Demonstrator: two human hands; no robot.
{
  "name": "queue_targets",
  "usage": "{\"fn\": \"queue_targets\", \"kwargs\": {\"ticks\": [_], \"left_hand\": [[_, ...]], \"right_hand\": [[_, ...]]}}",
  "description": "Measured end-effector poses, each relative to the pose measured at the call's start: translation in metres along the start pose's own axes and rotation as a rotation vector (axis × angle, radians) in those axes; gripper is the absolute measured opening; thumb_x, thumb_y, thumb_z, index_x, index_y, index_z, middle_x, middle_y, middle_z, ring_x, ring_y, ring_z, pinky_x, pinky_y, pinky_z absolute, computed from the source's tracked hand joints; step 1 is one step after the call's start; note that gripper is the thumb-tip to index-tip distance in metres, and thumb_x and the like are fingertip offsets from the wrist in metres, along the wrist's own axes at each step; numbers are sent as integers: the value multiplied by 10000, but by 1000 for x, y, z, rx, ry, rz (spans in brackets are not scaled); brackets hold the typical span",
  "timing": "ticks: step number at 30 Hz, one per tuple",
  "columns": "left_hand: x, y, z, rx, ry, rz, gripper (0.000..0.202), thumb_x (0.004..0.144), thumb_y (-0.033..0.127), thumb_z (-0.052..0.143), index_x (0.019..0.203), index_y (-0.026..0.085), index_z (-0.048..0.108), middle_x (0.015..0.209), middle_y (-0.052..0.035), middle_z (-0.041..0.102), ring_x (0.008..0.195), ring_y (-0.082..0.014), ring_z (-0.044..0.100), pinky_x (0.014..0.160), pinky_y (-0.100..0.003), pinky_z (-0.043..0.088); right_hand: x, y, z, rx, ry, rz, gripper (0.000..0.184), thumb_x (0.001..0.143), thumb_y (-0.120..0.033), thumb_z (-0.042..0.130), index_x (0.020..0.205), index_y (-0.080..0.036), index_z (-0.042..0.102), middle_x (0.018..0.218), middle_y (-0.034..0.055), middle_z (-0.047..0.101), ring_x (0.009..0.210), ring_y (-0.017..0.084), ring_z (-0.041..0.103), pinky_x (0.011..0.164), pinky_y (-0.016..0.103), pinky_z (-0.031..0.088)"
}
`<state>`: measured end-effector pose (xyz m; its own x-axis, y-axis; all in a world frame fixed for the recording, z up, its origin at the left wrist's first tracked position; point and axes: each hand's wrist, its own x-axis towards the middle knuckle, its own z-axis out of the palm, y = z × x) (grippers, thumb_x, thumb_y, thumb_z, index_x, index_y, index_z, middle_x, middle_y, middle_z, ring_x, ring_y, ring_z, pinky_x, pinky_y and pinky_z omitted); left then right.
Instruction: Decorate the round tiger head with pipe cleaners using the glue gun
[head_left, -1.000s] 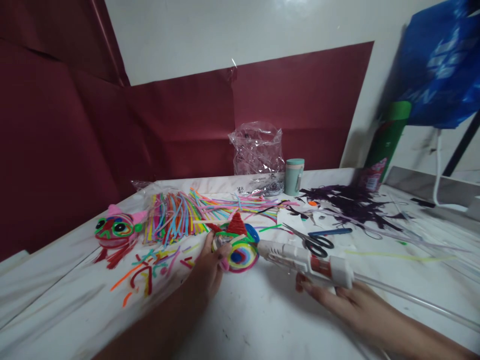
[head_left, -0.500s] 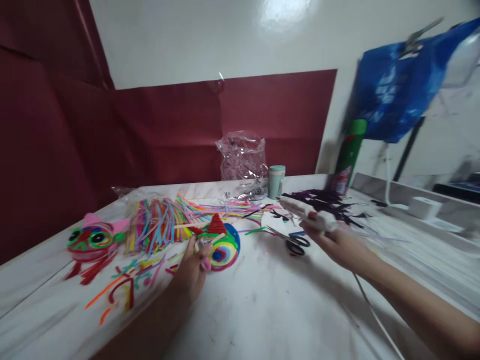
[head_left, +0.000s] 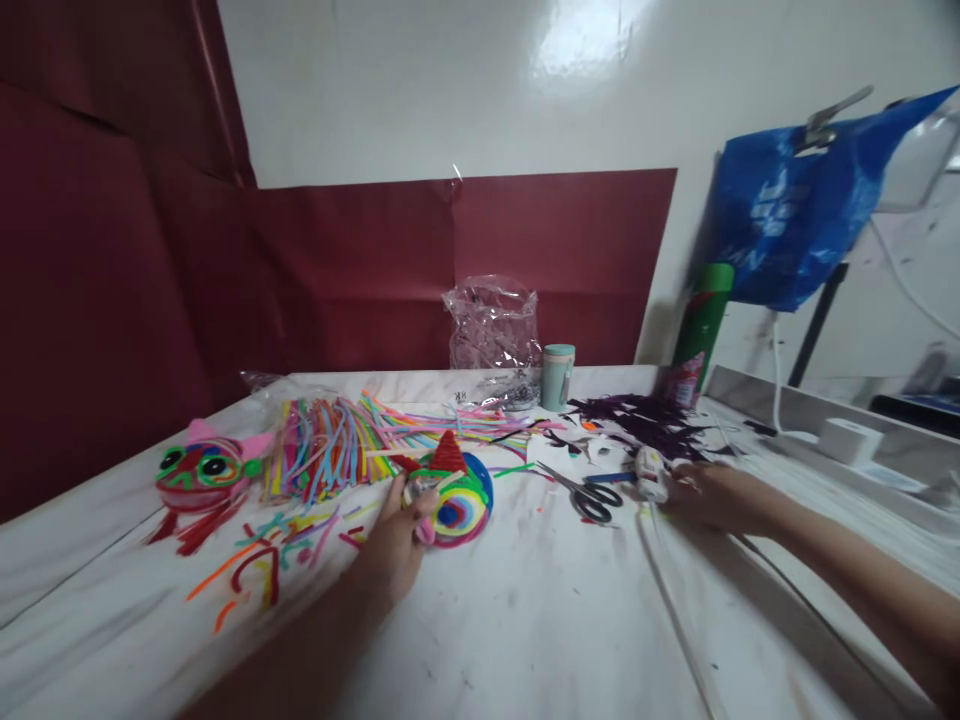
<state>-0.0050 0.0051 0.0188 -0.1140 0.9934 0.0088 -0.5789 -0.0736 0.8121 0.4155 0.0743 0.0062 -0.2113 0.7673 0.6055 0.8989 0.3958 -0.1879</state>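
On the left of centre, my left hand (head_left: 401,550) pinches the edge of a colourful pipe-cleaner face (head_left: 455,512). It has a large ringed eye, a blue rim and a red pointed ear; my fingers cover its left part. My right hand (head_left: 709,495) is low over the table at the right, its fingers curled at a white glue gun (head_left: 651,475). The fingers are partly blurred. A white cord (head_left: 671,600) runs from the gun towards me. Black-handled scissors (head_left: 589,497) lie open between the two hands, beside a blue stick (head_left: 609,478).
A finished-looking pink and red face (head_left: 202,480) lies at far left. Pipe cleaners (head_left: 322,450) are bundled behind, with cut scraps (head_left: 259,565) in front. Purple strips (head_left: 645,420), a mint-green container (head_left: 557,378), a clear plastic bag (head_left: 495,325) and a green can (head_left: 703,325) stand or lie farther back.
My right hand has lowered the glue gun from mid-air to the table and turned it. My left hand stays on the pipe-cleaner face. The view has tilted slightly upward.
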Motion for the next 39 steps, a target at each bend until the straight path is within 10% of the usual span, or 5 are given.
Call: {"fn": "queue_targets", "kwargs": {"ticks": [7, 14, 39], "left_hand": [[-8, -1, 6, 37, -22, -24, 798, 557, 174, 757, 1273, 259, 415, 946, -13, 688, 989, -197, 644, 864, -299, 486], [-15, 0, 6, 48, -148, 1, 778, 616, 163, 745, 1306, 280, 403, 1028, -29, 691, 979, -190, 656, 868, -296, 485], [-16, -7, 3, -8, -237, -5, 740, 665, 180, 747, 1317, 264, 408, 1067, -55, 684, 986, -217, 658, 905, -356, 481]], "right_hand": [[11, -127, -33, 119, 78, -315, 153, 884, -191, 470, 847, -208, 617, 809, 100, 671, 723, 220, 664, 613, 316, 526], [6, -230, -6, 338, 142, -596, 250, 884, -99, 452, 1089, -201, 553, 925, 107, 666, 844, 205, 635, 696, 322, 555], [4, -236, 20, 229, 232, -704, 323, 898, -86, 470, 1214, -100, 537, 1045, 198, 623, 938, 256, 603, 741, 388, 561]]}}
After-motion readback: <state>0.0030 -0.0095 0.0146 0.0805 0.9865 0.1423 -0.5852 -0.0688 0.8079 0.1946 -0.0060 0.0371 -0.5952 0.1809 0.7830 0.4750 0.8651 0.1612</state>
